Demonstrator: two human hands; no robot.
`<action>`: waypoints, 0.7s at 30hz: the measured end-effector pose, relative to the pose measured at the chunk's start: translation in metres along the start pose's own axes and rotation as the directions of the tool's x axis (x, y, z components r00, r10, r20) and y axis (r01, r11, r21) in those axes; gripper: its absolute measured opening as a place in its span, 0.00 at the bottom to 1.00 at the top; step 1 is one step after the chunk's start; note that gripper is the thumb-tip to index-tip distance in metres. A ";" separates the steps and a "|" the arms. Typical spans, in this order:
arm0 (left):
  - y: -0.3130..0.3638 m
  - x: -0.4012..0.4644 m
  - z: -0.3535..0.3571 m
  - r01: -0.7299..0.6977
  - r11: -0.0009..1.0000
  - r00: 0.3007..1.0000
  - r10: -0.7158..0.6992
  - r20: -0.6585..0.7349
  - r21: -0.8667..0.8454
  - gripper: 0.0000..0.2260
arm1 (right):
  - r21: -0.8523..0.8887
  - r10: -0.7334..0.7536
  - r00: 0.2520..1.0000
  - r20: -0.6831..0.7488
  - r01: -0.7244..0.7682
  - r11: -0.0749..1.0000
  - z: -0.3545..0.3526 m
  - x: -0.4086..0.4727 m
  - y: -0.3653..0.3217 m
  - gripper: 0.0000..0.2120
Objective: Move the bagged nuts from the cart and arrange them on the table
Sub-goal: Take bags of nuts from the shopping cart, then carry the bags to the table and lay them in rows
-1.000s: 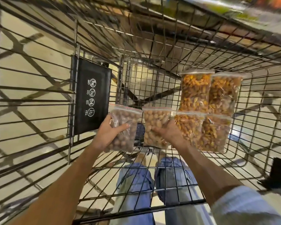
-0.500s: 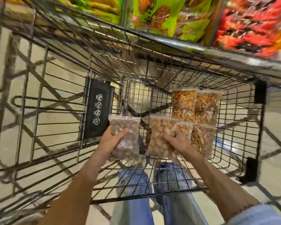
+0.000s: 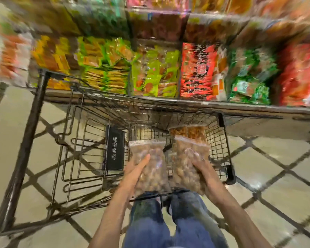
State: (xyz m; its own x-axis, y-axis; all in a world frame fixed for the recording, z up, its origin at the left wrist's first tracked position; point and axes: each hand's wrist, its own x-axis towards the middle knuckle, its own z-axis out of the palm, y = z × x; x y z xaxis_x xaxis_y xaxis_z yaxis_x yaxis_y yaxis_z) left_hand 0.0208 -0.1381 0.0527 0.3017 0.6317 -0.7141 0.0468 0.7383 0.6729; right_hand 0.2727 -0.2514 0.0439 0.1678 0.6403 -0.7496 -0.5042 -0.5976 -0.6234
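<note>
I stand over a black wire shopping cart (image 3: 224, 144). My left hand (image 3: 134, 171) grips a clear bag of brownish nuts (image 3: 150, 158), lifted above the cart floor. My right hand (image 3: 201, 167) grips a second clear bag of paler nuts (image 3: 184, 163) beside it. Two more bags of orange-brown nuts (image 3: 188, 132) lie in the cart at its far right, partly hidden behind the bag in my right hand. The whole view is blurred by motion.
A display table (image 3: 258, 109) stands just beyond the cart, packed with green, red and yellow snack packets (image 3: 156, 74). A black child-seat flap (image 3: 115, 149) sits on the cart's left side. Tiled floor (image 3: 284, 185) lies left and right; my jeans show below.
Both hands have lifted their bags up and toward me, out of the cart's depth. The view has tilted up, bringing the snack-filled table into sight.
</note>
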 end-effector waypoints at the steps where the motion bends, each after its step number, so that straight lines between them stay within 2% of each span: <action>1: 0.008 -0.011 0.010 -0.041 0.998 0.999 0.040 0.030 0.053 0.30 | 0.005 -0.017 1.000 0.001 0.017 1.000 -0.003 -0.015 -0.005 0.30; 3: 0.016 -0.026 0.027 -0.058 0.995 0.997 0.054 0.049 0.084 0.25 | 0.020 -0.057 0.998 -0.019 0.058 0.998 -0.008 -0.043 -0.017 0.25; 6: 0.022 -0.042 0.056 -0.081 0.987 0.996 0.073 0.059 0.140 0.32 | 0.012 -0.170 0.985 -0.039 0.170 0.985 -0.013 -0.086 -0.039 0.18; 8: 0.028 -0.055 0.082 -0.089 0.983 0.992 0.074 0.101 0.160 0.24 | 0.023 -0.226 0.973 -0.050 0.227 0.974 -0.021 -0.109 -0.053 0.15; 10: 0.028 -0.062 0.111 -0.109 0.979 0.989 0.089 0.120 0.171 0.11 | 0.028 -0.273 0.959 -0.080 0.276 0.961 -0.038 -0.128 -0.063 0.14; 11: 0.028 -0.066 0.125 -0.125 0.980 0.983 0.101 0.150 0.156 0.10 | 0.033 -0.301 0.949 -0.095 0.305 0.952 -0.049 -0.137 -0.067 0.13; 14: 0.026 -0.078 0.177 -0.132 0.976 0.962 0.084 0.261 0.173 0.22 | 0.044 -0.379 0.917 -0.127 0.386 0.921 -0.092 -0.164 -0.073 0.19; 16: 0.019 -0.086 0.217 -0.197 0.960 0.941 0.129 0.313 0.199 0.23 | 0.054 -0.408 0.893 -0.187 0.424 0.904 -0.129 -0.179 -0.070 0.22; 21: -0.017 -0.108 0.327 -0.270 0.915 0.907 0.138 0.398 0.300 0.26 | 0.074 -0.439 0.828 -0.348 0.491 0.868 -0.238 -0.215 -0.051 0.20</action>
State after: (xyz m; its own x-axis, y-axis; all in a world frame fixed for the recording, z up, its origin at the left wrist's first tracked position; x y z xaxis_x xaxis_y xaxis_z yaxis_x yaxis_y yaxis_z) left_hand 0.2987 -0.2966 0.1813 0.6589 0.5805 -0.4783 0.2472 0.4335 0.8666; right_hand 0.4635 -0.4734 0.1837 0.6551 0.6251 -0.4244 -0.4179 -0.1682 -0.8928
